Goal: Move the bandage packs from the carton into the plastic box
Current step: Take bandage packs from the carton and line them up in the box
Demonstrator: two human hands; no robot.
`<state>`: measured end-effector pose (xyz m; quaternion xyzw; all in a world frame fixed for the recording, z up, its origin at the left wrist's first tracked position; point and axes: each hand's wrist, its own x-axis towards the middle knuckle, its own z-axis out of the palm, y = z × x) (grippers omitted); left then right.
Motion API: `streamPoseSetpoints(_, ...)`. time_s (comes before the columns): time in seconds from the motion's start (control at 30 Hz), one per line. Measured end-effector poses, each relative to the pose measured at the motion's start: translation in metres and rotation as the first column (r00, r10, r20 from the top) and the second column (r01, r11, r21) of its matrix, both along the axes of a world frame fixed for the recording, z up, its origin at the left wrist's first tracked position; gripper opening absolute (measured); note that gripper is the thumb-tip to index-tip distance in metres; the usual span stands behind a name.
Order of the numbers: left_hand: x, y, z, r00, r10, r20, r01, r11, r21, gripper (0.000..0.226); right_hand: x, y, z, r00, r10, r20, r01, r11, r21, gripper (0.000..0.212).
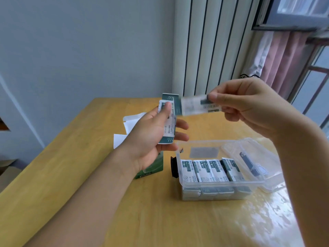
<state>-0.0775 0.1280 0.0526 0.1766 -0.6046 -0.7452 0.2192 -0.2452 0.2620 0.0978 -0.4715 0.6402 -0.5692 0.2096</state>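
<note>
While the right hand (249, 106) is pinching a single bandage pack (199, 106) by its right end between thumb and fingertips, it is holding that pack in the air above the far left corner of the plastic box (179, 175), so the step in hand looks like a transfer midway between hands and box. Just left of it, the left hand (153, 138) is gripping a small stack of packs (169, 122), thumb pressed on top and fingers curled beneath. Four packs are already lying side by side along the near wall of the box, seemingly on more packs below, leaving open room toward the far wall. I judge the next move is asking the right hand to carry its pack down over the rim and lay it flat there. To the right, the hinged lid (258, 164) is lying open. Left of the box, the green carton (151, 168) is sitting on the table (89, 193), partly hidden under the left wrist.
</note>
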Motion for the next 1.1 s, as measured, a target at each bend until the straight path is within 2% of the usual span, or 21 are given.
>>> streamPoseSetpoints(0.07, -0.004, 0.001, -0.003, 0.995, 0.091, -0.047, -0.088, 0.995, 0.046, 0.042, 0.004, -0.001, 0.0, 0.989, 0.049, 0.141, -0.049, 0.999, 0.0, 0.015)
streamPoseSetpoints(0.17, -0.007, 0.001, -0.004, 0.982, 0.156, -0.102, -0.145, 0.983, 0.111, 0.058, 0.021, -0.013, -0.007, 0.943, 0.083, 0.323, -0.117, 0.989, 0.087, 0.008)
streamPoseSetpoints(0.23, -0.007, 0.001, -0.002, 0.987, 0.124, -0.1, -0.114, 0.989, 0.094, 0.064, 0.036, -0.024, -0.015, 0.941, 0.054, 0.335, -0.108, 0.984, 0.144, 0.009)
streamPoseSetpoints(0.3, -0.008, 0.003, -0.002, 0.992, 0.093, -0.08, -0.089, 0.995, 0.043, 0.054, 0.048, -0.034, -0.023, 0.983, 0.005, 0.182, -0.042, 0.979, 0.199, 0.018)
streamPoseSetpoints(0.37, -0.008, 0.003, -0.004, 0.994, 0.101, -0.049, -0.102, 0.995, -0.015, 0.031, 0.053, -0.036, -0.025, 0.996, -0.045, -0.079, 0.066, 0.955, 0.289, 0.027)
streamPoseSetpoints(0.43, -0.007, 0.004, -0.006, 0.995, 0.095, -0.016, -0.096, 0.995, -0.033, 0.023, 0.051, -0.031, -0.019, 0.945, -0.071, -0.32, 0.18, 0.928, 0.327, 0.028)
streamPoseSetpoints(0.47, -0.007, 0.004, -0.006, 0.997, 0.077, -0.004, -0.077, 0.996, -0.039, 0.022, 0.049, -0.027, -0.015, 0.915, -0.095, -0.393, 0.215, 0.937, 0.275, 0.025)
streamPoseSetpoints(0.5, -0.006, 0.005, -0.006, 0.999, 0.05, 0.005, -0.05, 0.997, -0.056, 0.022, 0.047, -0.025, -0.012, 0.895, -0.121, -0.429, 0.22, 0.957, 0.19, 0.026)
streamPoseSetpoints(0.57, -0.006, 0.008, -0.006, 1.0, -0.006, 0.028, 0.01, 0.992, -0.126, 0.025, 0.043, -0.021, -0.01, 0.867, -0.127, -0.481, 0.181, 0.981, 0.066, 0.051)
streamPoseSetpoints(0.63, -0.006, 0.012, -0.007, 0.998, -0.04, 0.051, 0.049, 0.978, -0.204, 0.025, 0.046, -0.023, -0.014, 0.815, -0.056, -0.577, 0.126, 0.989, 0.082, 0.063)
streamPoseSetpoints(0.7, -0.007, 0.014, -0.008, 0.996, -0.06, 0.067, 0.075, 0.963, -0.258, 0.027, 0.05, -0.027, -0.019, 0.74, 0.014, -0.673, 0.096, 0.987, 0.126, 0.055)
streamPoseSetpoints(0.87, -0.007, 0.015, -0.009, 0.996, -0.043, 0.082, 0.067, 0.947, -0.313, 0.024, 0.049, -0.028, -0.016, 0.666, -0.046, -0.744, 0.127, 0.99, 0.053, 0.027)
streamPoseSetpoints(0.93, -0.008, 0.014, -0.01, 0.995, -0.022, 0.098, 0.056, 0.932, -0.359, 0.027, 0.045, -0.024, -0.014, 0.67, -0.058, -0.74, 0.128, 0.991, 0.038, 0.016)
streamPoseSetpoints(1.03, -0.009, 0.015, -0.012, 0.994, -0.007, 0.112, 0.053, 0.909, -0.413, 0.026, 0.034, -0.021, -0.014, 0.783, -0.04, -0.621, 0.067, 0.998, 0.02, 0.004)
streamPoseSetpoints(1.1, -0.01, 0.016, -0.014, 0.992, -0.01, 0.122, 0.061, 0.905, -0.42, 0.022, 0.028, -0.019, -0.015, 0.861, 0.0, -0.508, 0.033, 0.998, 0.056, 0.004)
